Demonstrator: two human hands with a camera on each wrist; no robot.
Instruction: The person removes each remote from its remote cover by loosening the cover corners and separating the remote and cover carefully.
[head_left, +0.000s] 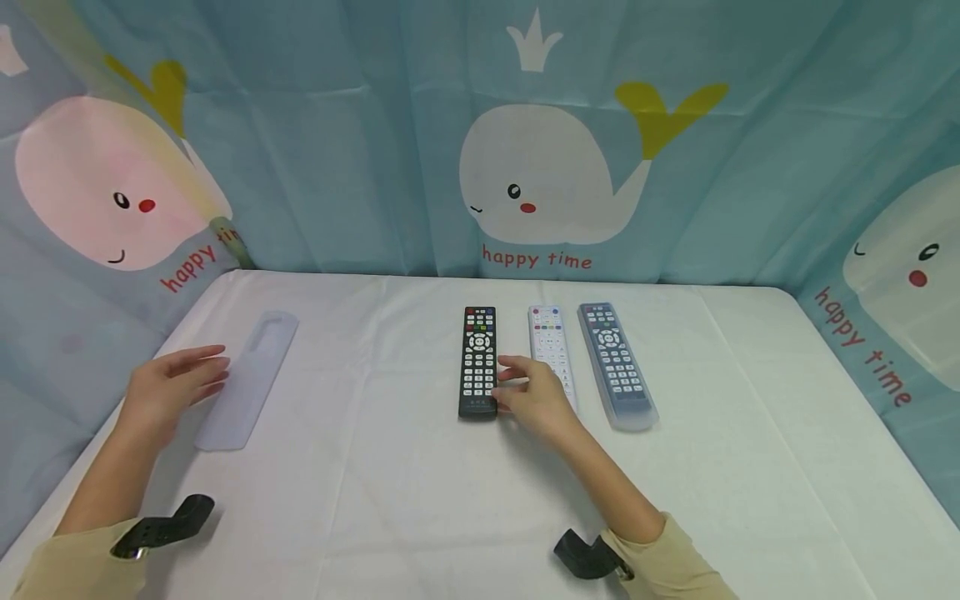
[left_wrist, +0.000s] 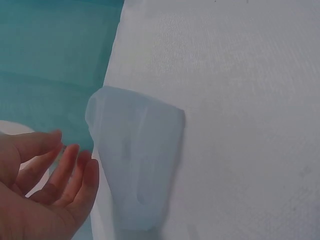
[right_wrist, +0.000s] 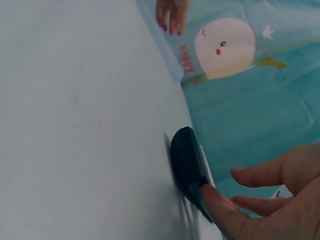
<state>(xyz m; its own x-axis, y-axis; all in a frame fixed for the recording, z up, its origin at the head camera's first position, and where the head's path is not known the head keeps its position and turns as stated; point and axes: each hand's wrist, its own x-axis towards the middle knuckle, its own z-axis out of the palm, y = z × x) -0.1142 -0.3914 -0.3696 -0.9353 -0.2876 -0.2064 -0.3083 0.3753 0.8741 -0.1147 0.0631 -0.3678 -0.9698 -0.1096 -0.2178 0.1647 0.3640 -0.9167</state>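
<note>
Near the middle of the table lies a black remote control (head_left: 478, 367), buttons up. My right hand (head_left: 536, 400) is at its right edge, the fingers loosely bent and apart. In the right wrist view the thumb tip touches the side of the remote control (right_wrist: 186, 155) near its lower end, while the other fingers stand away from it. On the left lies a pale translucent remote sleeve (head_left: 247, 392), flat and slanted. My left hand (head_left: 172, 383) hovers at the sleeve's left side with relaxed fingers and nothing in them; the left wrist view shows the fingertips beside the sleeve (left_wrist: 140, 160).
A white remote control (head_left: 551, 342) lies right of the black one, partly hidden by my right hand. Farther right, another remote control (head_left: 617, 358) sits inside a translucent sleeve. A white cloth (head_left: 405, 517) covers the table; a whale-print curtain (head_left: 337, 167) rises behind it.
</note>
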